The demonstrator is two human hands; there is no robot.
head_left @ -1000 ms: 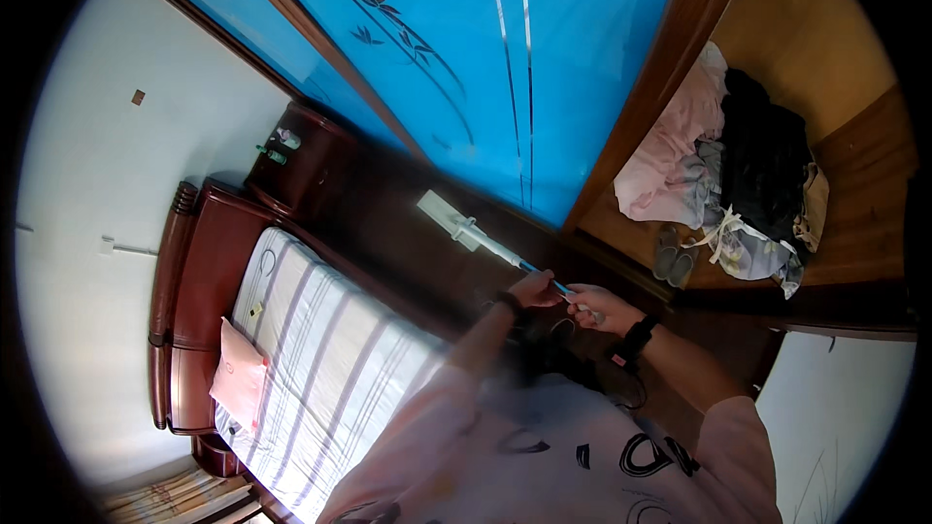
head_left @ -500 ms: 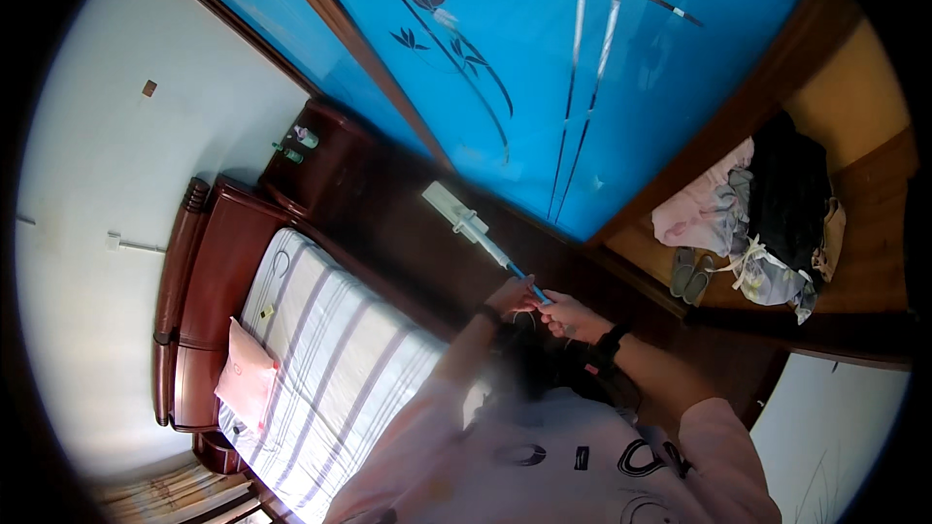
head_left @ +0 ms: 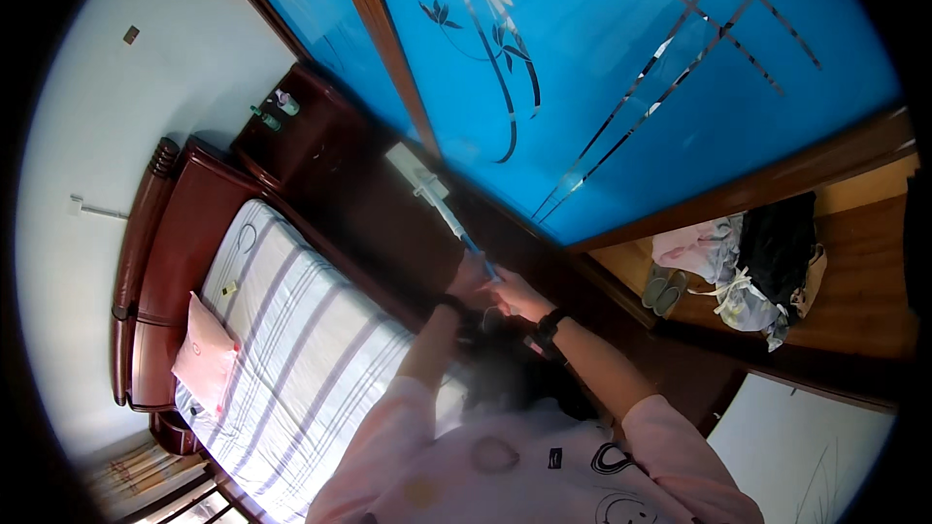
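A mop (head_left: 448, 217) with a flat white head and a blue-and-white handle slants away from me, its head over the dark floor between the bed and the blue wardrobe doors. My left hand (head_left: 468, 278) is closed around the handle, somewhat blurred. Just behind it, on the right, my right hand (head_left: 517, 295) grips the handle too. Both forearms reach forward from a pale pink shirt. The near end of the handle is hidden behind my hands.
The striped bed (head_left: 316, 320) with a pink pillow (head_left: 205, 354) lies left. Blue sliding doors (head_left: 621, 78) stand ahead. A dark nightstand (head_left: 291, 146) holds two bottles. Clothes (head_left: 772, 252) and grey slippers (head_left: 664, 291) lie in the open wardrobe at right. A white panel (head_left: 796, 446) stands lower right.
The mop head has moved toward the nightstand end of the floor, with both hands still on the handle. The view has turned, so the bed and wardrobe sit differently in it.
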